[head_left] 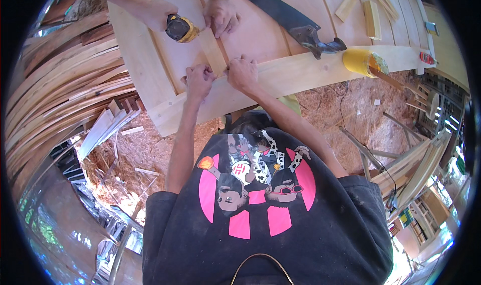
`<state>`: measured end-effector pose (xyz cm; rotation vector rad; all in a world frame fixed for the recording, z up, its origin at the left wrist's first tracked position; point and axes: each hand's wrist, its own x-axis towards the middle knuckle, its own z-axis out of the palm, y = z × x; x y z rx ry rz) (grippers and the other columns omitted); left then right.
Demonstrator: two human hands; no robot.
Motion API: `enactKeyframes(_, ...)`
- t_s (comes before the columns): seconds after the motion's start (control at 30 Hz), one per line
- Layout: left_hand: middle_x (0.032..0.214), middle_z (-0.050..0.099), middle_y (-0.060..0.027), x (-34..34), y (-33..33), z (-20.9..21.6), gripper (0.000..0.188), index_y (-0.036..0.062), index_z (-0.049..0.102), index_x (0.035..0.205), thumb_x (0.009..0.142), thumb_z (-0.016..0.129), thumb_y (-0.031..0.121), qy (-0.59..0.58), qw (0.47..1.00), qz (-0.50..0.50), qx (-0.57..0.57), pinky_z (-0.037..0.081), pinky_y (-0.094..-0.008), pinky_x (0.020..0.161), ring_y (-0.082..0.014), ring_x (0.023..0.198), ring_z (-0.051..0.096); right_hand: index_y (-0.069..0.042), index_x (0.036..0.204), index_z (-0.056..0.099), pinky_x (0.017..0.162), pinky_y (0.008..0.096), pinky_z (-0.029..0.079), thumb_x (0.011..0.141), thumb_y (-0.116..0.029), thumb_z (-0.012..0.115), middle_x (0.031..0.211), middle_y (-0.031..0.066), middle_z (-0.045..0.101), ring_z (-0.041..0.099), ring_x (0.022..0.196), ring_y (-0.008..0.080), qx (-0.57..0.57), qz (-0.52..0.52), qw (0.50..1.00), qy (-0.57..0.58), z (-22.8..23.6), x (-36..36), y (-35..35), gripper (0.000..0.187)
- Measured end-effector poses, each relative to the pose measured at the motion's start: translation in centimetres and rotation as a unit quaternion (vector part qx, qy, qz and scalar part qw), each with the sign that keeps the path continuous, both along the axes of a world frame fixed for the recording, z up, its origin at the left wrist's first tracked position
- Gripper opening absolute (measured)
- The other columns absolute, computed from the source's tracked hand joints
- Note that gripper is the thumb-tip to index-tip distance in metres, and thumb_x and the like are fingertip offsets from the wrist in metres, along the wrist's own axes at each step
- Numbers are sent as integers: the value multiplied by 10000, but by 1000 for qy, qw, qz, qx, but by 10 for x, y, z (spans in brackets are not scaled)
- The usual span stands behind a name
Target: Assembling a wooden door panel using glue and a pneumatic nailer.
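Observation:
My left hand point(199, 80) is closed at the near edge rail of a large pale wooden panel point(295, 77), left of a narrow wooden strip point(214, 57). Just right of that strip, my right hand point(243, 75) is also closed, its fingers curled over the rail. What either hand pinches, if anything, is too small to tell. Across from me, another person's hand point(159, 15) grips a yellow-and-black tool point(181, 28), perhaps a drill. That person's other hand point(221, 17) rests on the panel by the strip.
A handsaw point(283, 15) lies on the panel to the right. Beyond it are small wood offcuts point(372, 19). A yellow tub point(356, 60) with a stick in it sits on the rail. Stacked boards point(65, 79) fill the left; shavings point(320, 114) cover the ground.

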<state>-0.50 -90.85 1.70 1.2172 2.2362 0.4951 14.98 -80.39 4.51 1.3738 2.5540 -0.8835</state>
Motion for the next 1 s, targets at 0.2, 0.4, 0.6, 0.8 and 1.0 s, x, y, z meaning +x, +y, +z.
enactKeyframes(0.2, 968, 743, -16, 22, -17, 3, 242, 125, 759, 988, 819, 810, 289, 22, 997, 66, 25, 341, -462, 1001, -264, 1116, 523, -122, 961, 813, 965, 511, 434, 884, -297, 730, 1016, 111, 770, 637, 1152, 296, -28, -8, 1000, -3, 0, 0, 1, 208)
enactKeyframes(0.4, 956, 730, -27, 35, -18, -1, 170, 130, 776, 916, 819, 806, 266, 42, 991, 114, 50, 375, -463, 989, -273, 1100, 548, -134, 993, 818, 986, 511, 436, 877, -329, 740, 1027, 105, 769, 623, 1174, 295, -13, -13, 1000, -7, -6, 1, 1, 240)
enactKeyframes(0.6, 986, 698, -16, 34, -19, -15, 115, 143, 752, 860, 818, 797, 240, 15, 990, 125, 66, 340, -559, 990, -287, 1135, 535, -107, 953, 795, 949, 503, 440, 887, -349, 735, 1007, 123, 757, 622, 1173, 301, 6, 7, 1000, 4, -5, 2, 1, 259)
enactKeyframes(0.8, 984, 707, -14, 32, -14, -16, 130, 152, 745, 858, 815, 806, 258, -7, 990, 136, 35, 329, -573, 1001, -278, 1148, 540, -103, 945, 796, 948, 507, 439, 888, -348, 731, 1009, 120, 758, 620, 1172, 301, 7, -4, 1000, 3, -6, 2, 3, 260)
enactKeyframes(1.0, 935, 724, -15, 24, -17, -34, 159, 150, 743, 873, 809, 817, 275, -21, 989, 134, 63, 323, -574, 1005, -268, 1154, 541, -110, 989, 813, 1010, 520, 433, 869, -334, 756, 1057, 141, 759, 615, 1188, 317, -9, -7, 1000, 0, 0, 1, 4, 260)
